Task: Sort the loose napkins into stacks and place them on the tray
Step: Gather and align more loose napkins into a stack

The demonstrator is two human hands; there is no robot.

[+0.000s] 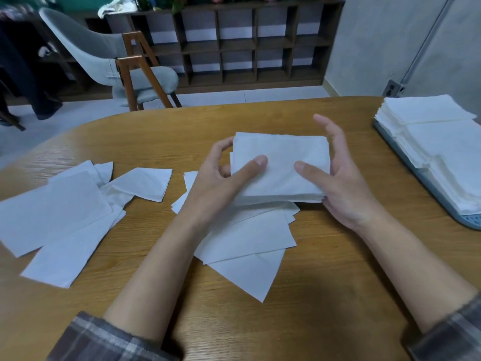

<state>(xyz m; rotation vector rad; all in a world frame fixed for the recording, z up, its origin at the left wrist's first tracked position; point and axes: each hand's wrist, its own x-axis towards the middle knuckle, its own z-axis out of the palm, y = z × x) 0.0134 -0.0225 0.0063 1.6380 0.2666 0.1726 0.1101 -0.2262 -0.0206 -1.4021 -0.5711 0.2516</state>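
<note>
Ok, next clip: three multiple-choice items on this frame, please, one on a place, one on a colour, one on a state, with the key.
1. Where on the table is the tray? A) left edge B) right edge C) middle
2. What colour are the loose napkins? A) yellow B) blue C) white
3. The held stack is: A) gripped by both hands B) lying untouched C) on the tray
Key: 1 B, it sits at the right edge; 2 C, all are white; 3 A, left hand and right hand each press a thumb on top.
</note>
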